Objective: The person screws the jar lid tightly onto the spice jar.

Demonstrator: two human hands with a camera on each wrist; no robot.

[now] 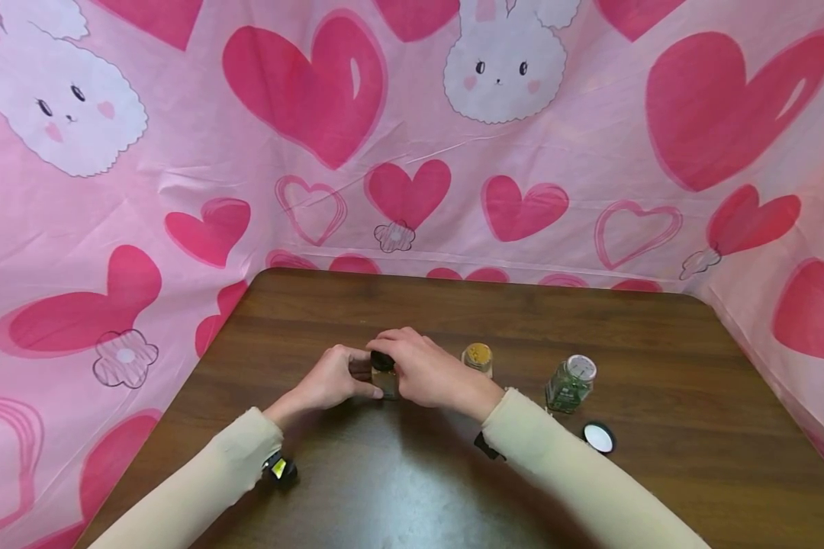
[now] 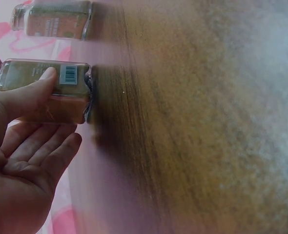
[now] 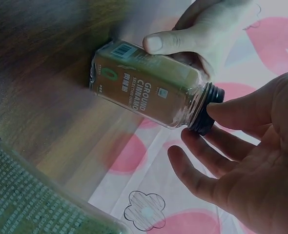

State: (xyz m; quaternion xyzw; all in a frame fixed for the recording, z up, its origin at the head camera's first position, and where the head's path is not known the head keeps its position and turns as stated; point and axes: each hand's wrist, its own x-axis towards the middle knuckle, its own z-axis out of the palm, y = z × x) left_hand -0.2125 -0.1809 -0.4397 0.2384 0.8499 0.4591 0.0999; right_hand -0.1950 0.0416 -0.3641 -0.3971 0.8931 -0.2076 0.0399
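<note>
A square glass jar of ground cinnamon (image 3: pixel 139 85) with brown powder stands upright on the table. My left hand (image 1: pixel 333 379) grips its body, the thumb along one face and the fingers on the far side. Over the jar's neck sits a black screw cap (image 3: pixel 206 109), pinched between the thumb and fingers of my right hand (image 3: pixel 251 146). Whether the cap is tight or loose cannot be told. In the head view my right hand hides part of this jar. Just right of that hand is an uncapped jar of yellow-brown powder (image 1: pixel 478 357), partly covered by it.
Farther right stands an uncapped jar with green contents (image 1: pixel 568 387). A black cap with a white inside (image 1: pixel 599 437) lies upturned in front of it. The wooden table (image 1: pixel 302 305) meets a pink heart-print cloth (image 1: pixel 412 137) at its back and sides.
</note>
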